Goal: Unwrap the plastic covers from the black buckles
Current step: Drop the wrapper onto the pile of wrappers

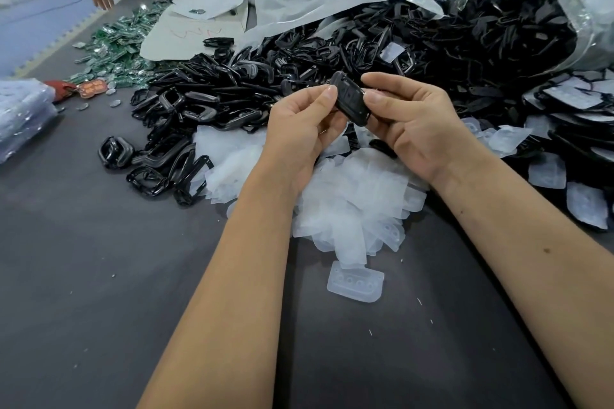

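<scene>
- Black plastic is what the work turns on: a single black buckle [351, 102] is held up between both hands, above the heap of clear plastic covers [335, 189] on the grey bench [83, 259].
- On the left of the bench, a loose heap of bare black buckles [186, 116] is seen, judged to be the finished ones; further back a scatter of green circuit boards [114, 46] is spread out.
- The left hand [300, 129] is partly closed: the left edge of the held buckle is pinched between thumb and forefinger, the other fingers being curled loosely beneath.
- The step in hand is judged to be the stripping of one buckle. Whether a thin cover is on this piece cannot be told; no clear film is plainly visible on it.
- The right hand [410, 123] is likewise partly closed, the buckle's right side being gripped by thumb and curled fingers from above and below.
- For the next move, an edge of film would have to be found and peeled while the piece is steadied by the other hand; if it is already bare, it would be dropped on the left heap.
- To the right, buckles with covers on [564, 116] are stacked, and more spill from a large clear bag [498, 40]; much of the task is judged to remain.
</scene>
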`<state>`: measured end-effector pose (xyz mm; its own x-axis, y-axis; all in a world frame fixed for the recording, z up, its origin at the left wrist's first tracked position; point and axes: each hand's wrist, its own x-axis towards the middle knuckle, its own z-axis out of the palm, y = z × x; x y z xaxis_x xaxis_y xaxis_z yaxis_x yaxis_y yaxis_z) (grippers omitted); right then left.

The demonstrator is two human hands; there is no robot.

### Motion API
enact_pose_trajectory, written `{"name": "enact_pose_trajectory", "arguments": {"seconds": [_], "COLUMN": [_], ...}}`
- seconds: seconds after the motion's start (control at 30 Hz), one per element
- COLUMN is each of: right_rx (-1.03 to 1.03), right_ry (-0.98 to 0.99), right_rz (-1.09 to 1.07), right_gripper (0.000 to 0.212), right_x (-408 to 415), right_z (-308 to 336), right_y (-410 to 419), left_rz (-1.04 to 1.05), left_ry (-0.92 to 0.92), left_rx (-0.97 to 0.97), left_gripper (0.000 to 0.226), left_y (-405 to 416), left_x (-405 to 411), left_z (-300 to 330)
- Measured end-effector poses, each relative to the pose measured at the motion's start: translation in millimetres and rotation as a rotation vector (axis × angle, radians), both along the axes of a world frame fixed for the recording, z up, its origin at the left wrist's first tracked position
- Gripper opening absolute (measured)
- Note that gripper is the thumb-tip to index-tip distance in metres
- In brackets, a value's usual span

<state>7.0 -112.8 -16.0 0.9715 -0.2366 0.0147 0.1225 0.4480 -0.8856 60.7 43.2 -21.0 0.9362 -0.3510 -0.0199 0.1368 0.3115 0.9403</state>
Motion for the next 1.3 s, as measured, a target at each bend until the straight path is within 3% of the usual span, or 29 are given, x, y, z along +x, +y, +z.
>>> {"name": "enact_pose_trajectory", "arguments": {"seconds": [0.33, 0.7, 0.83, 1.0, 1.1, 1.3], "right_rx": [-0.086, -0.158, -0.45, -0.999, -1.206, -1.574], "right_ry": [0.048, -0.049, -0.106, -0.147, -0.06, 0.201], "right_rz": [0.059, 0.022, -0.012, -0.102, -0.199, -0.389], "right_gripper": [0.018, 0.019, 0.022, 0.04, 0.05, 0.047], "right_x": [2, 1, -5, -27, -44, -83], "right_z": [-3, -5, 4, 35, 58, 91], "right_y": [-1, -3, -11, -51, -82, -138], "left_rz": [0.131, 0.081, 0.084, -0.022, 0.003, 0.016], "left_ry": [-0.028, -0.053, -0.191, -0.543, -0.811, -1.07], "left_rx": [-0.031, -0.02, 0.098, 0.389, 0.618, 0.71], "left_gripper": [0.011, 0.013, 0.009, 0.01, 0.012, 0.009], "left_y": [1, 4, 7, -7, -47, -153], "left_x": [2, 0, -2, -15, -29, -63], "left_z": [-4, 2, 11, 33, 48, 52]}}
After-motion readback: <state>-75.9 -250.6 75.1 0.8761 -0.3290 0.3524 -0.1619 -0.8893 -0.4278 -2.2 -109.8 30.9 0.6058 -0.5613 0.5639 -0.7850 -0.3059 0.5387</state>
